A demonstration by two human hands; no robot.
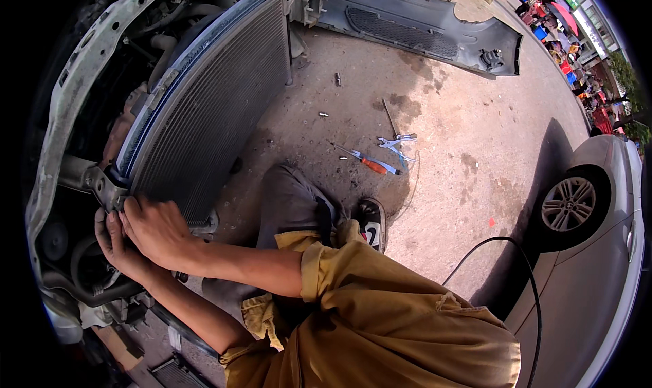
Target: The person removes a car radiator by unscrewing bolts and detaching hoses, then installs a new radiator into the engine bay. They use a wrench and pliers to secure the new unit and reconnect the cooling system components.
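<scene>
My left hand (121, 247) and my right hand (160, 230) meet at a metal bracket (103, 186) by the near lower corner of a car's radiator (217, 103). The fingertips of both hands are bent and drawn together just below the bracket, almost touching each other. What lies between them is too small or hidden to name. The right hand rests beside the radiator's edge, its back turned up. Behind the bracket runs the car's bare front frame (62, 116), with dark hoses and parts inside it.
On the ground lie an orange-handled screwdriver (373, 165), pliers (392, 143), a ratchet (403, 137) and small sockets (337, 79). A grey bumper cover (468, 38) lies beyond. To the right stands a parked silver car (604, 266), with a black cable (536, 300) near it.
</scene>
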